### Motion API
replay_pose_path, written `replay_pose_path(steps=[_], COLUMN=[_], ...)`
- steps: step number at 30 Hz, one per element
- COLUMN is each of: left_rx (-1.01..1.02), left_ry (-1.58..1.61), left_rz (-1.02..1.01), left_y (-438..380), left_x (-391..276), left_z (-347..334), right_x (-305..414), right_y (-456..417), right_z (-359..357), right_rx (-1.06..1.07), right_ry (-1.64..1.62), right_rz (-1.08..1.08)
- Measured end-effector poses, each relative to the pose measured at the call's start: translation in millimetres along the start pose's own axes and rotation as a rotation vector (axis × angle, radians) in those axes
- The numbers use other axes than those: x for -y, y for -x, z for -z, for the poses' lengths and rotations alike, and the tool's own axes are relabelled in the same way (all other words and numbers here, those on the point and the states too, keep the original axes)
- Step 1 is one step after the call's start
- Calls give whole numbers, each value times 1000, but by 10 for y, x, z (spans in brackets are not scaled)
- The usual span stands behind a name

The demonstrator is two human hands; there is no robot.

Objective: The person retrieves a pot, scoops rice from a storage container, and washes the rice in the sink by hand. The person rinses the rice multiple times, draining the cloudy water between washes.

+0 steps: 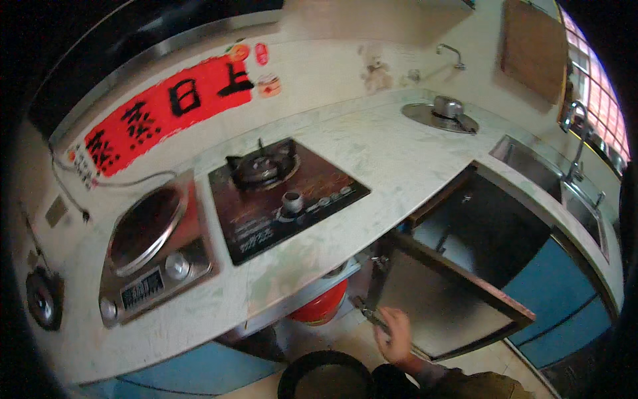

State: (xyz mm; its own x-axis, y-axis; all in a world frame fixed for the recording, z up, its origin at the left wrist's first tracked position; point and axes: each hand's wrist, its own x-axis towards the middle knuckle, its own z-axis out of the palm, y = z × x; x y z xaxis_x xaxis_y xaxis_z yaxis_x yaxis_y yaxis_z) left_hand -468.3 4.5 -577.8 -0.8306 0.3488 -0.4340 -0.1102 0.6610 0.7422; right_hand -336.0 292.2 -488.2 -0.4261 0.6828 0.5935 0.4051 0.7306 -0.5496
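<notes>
My right hand [396, 334] is closed around a slim dark tool [373, 316] with a metal-looking tip. Blur hides what kind of tool it is. The tip points up and left, in front of an open cabinet under the counter. Just right of the hand stands the open cabinet door [438, 304], dark-framed with a pale inner face. A red rounded container [321, 301] shows inside the cabinet, left of the tool. Below it, at the bottom edge, is a round black-rimmed thing [326, 376], possibly a pan, only partly in view. My left hand is out of view.
The pale counter [309, 267] carries a gas hob [284, 199] and an electric cooker [159, 249]. A small metal pot [447, 107] sits on a round metal lid or tray [418, 114] near the sink [528, 162]. Another cabinet opening [478, 229] gapes beneath the counter's right side.
</notes>
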Motion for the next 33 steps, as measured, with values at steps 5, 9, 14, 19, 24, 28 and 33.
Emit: replay_pose_path(steps=[5, 9, 14, 19, 24, 28, 33], left_rx=[35, 58, 119, 145, 192, 228, 187], left_ry=[-55, -63, -8, -2, 179, -3, -1008], left_rz=[85, 95, -59, -54, -283, -432, -935], left_y=[487, 881, 1512, 1837, 1892, 2198, 2055], left_x=[-512, -1079, -2447, -3102, -3490, -3870, -3991], left_z=[571, 1148, 1835, 2271, 1991, 1402, 505], right_x=[92, -55, 379, 1235, 1468, 1345, 1065], right_y=[-235, 123, 263, 638, 394, -66, -182], right_z=[1774, 2499, 2387, 1906, 2339, 3477, 4251], right_rx=[-91, -8, 82, 400, 575, -7, 492], right_ry=[775, 868, 608, 54, -719, -1248, -927], right_rz=[-62, -483, -662, -1037, -957, -1206, -1188])
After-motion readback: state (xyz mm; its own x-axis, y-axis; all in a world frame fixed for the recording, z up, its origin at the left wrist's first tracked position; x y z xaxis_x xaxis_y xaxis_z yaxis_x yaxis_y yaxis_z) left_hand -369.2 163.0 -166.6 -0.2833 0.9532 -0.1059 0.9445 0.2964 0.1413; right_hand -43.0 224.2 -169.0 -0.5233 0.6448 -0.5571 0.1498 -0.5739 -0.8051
